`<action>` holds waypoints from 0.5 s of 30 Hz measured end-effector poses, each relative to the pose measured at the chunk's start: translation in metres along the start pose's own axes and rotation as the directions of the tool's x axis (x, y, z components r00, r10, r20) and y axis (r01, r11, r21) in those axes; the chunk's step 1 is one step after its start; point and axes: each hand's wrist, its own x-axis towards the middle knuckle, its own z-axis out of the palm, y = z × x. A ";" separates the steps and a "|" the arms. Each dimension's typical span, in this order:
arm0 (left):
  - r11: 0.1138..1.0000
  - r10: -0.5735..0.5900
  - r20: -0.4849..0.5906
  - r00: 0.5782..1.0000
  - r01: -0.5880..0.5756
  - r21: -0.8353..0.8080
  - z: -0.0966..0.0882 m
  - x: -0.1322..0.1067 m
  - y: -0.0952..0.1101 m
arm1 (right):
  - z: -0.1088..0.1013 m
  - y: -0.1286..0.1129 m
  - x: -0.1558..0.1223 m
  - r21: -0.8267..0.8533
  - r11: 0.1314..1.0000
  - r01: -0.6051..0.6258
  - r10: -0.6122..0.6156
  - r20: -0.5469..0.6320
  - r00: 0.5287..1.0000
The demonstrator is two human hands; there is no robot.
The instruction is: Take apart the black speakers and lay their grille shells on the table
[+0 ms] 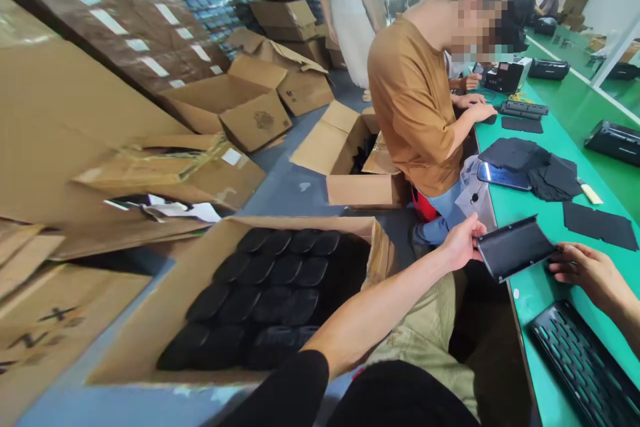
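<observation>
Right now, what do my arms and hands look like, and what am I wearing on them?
Your left hand and right hand are bare, with no gloves, and your forearms are bare too. A black sleeve covers the left arm nearest your shoulder. No right sleeve is in view.

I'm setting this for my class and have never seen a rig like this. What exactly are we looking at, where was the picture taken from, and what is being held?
This picture comes from a camera worn on a person's head, looking forward and down at their own hands. The left hand grips a flat black plastic panel, and the right hand is at its far end. On the green workbench lie a slotted black panel and black sheets. An open cardboard box holds rows of black moulded pieces. A co-worker in a brown T-shirt works at the bench.
</observation>
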 end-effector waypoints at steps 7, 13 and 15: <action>0.932 -0.289 0.172 0.942 0.318 -0.176 0.017 -0.044 -0.021 | 0.041 -0.012 -0.021 0.027 0.996 0.090 -0.092 0.130 0.987; 0.906 -0.296 0.324 0.898 0.372 -0.201 0.027 -0.082 -0.016 | 0.019 -0.039 -0.026 -0.031 0.986 0.163 -0.162 0.021 0.987; 0.904 -0.276 0.351 0.895 0.366 -0.220 0.031 -0.090 -0.015 | -0.009 -0.065 -0.032 -0.087 0.974 0.207 -0.219 -0.161 0.962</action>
